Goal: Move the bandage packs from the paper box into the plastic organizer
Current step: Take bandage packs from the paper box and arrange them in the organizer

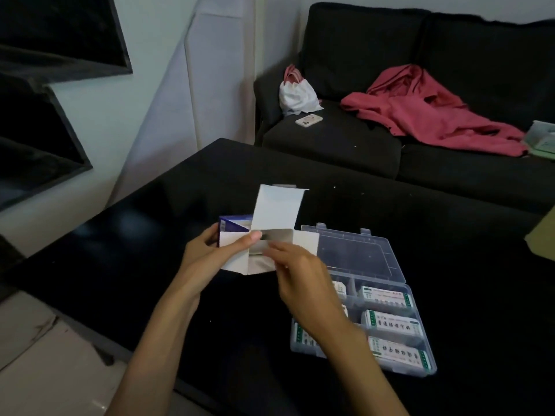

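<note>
My left hand (210, 250) grips the blue and white paper box (231, 232) above the black table, thumb across its open mouth. The box's white flaps (277, 207) stand spread open. My right hand (303, 283) pinches a silvery pack (274, 240) at the box's opening. To the right, on the table, lies the clear plastic organizer (390, 298) with its lid (354, 250) folded back. Several of its compartments hold white packs with green print (390, 324). My right wrist hides the organizer's left compartments.
The black table (450, 250) fills the foreground. Behind it stands a dark sofa (345, 139) with a pink garment (426, 109), a white bag (297, 94) and a phone (308, 120). A cardboard corner (543, 235) juts in at the right edge. Pale floor lies lower left.
</note>
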The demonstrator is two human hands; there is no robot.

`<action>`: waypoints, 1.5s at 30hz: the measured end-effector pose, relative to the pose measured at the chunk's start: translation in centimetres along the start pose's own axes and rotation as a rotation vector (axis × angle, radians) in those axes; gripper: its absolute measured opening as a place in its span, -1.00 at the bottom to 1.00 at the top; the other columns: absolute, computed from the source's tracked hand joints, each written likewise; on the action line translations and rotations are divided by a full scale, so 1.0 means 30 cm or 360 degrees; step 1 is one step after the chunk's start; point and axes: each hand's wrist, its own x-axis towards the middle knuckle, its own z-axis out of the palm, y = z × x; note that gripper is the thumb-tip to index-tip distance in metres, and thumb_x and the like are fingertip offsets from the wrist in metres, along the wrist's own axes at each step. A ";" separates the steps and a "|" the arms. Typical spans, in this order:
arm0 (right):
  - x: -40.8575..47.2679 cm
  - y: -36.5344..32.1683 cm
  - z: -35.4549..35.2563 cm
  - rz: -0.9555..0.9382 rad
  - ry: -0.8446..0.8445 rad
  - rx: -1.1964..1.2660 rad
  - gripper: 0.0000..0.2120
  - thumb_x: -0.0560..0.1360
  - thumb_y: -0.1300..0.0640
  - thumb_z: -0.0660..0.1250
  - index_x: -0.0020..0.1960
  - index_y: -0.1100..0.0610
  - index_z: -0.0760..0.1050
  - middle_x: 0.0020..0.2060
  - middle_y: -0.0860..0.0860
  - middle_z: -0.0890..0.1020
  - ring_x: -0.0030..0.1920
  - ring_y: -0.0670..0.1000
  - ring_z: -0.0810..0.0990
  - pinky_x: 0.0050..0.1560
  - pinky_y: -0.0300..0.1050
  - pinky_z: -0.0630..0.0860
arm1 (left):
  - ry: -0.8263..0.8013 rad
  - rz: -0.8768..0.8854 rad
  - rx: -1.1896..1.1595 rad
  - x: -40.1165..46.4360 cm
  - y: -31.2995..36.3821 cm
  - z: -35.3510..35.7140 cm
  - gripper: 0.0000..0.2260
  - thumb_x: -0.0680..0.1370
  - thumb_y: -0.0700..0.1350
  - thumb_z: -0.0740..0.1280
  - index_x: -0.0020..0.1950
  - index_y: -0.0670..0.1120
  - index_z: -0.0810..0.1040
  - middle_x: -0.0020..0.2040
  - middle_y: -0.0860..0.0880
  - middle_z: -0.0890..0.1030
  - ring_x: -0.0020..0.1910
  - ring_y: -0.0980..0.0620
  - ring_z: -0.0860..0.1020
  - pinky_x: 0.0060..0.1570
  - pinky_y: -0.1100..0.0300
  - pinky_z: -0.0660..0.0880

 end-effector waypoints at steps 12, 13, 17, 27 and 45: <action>0.055 0.045 0.078 0.0217 -0.0231 -0.0213 -0.80 0.54 0.15 0.26 0.14 0.08 0.56 0.07 0.07 0.63 0.03 0.11 0.59 0.08 0.00 0.53 | -0.0181 -0.0194 0.0185 0.001 0.008 0.031 -0.50 0.14 0.08 0.61 0.02 -0.02 0.65 -0.12 -0.02 0.71 -0.10 0.01 0.67 0.04 0.07 0.58; 0.042 0.050 0.081 0.0202 -0.0169 -0.0280 -0.84 0.53 0.15 0.27 0.06 0.08 0.58 0.01 0.06 0.65 -0.02 0.11 0.61 0.00 0.01 0.55 | -0.0148 -0.0219 0.0186 0.005 0.003 0.034 -0.53 0.14 0.10 0.61 -0.02 -0.01 0.66 -0.16 -0.01 0.71 -0.12 0.00 0.68 0.04 0.05 0.58; -0.021 0.082 0.057 0.0022 0.0040 -0.0438 -0.91 0.46 0.21 0.35 -0.15 0.10 0.63 -0.18 0.01 0.66 -0.12 0.02 0.58 -0.18 -0.09 0.54 | -0.0056 -0.0302 0.0199 0.011 0.000 0.042 -0.47 0.13 0.24 0.57 -0.04 -0.03 0.65 -0.17 -0.04 0.70 -0.14 -0.04 0.67 -0.02 0.06 0.58; -0.112 0.084 -0.118 0.0684 0.0315 0.0599 -0.83 0.49 0.11 0.38 0.07 0.08 0.63 -0.15 -0.10 0.68 -0.16 -0.22 0.64 -0.18 -0.39 0.53 | -0.0139 -0.0470 0.0565 0.009 -0.032 0.056 -0.34 0.30 0.53 0.16 -0.07 -0.03 0.58 -0.03 -0.06 0.59 -0.11 0.00 0.54 -0.03 0.10 0.36; -0.316 0.224 -0.333 -0.0091 0.0439 -0.0308 -0.76 0.47 0.08 0.33 0.13 0.00 0.58 -0.07 -0.20 0.62 -0.06 -0.20 0.59 -0.04 -0.29 0.51 | -0.0563 -0.0249 0.0306 -0.214 -0.004 0.312 -0.48 0.56 0.28 0.03 0.07 -0.09 0.56 -0.17 -0.07 0.68 -0.28 0.04 0.63 -0.40 0.26 0.51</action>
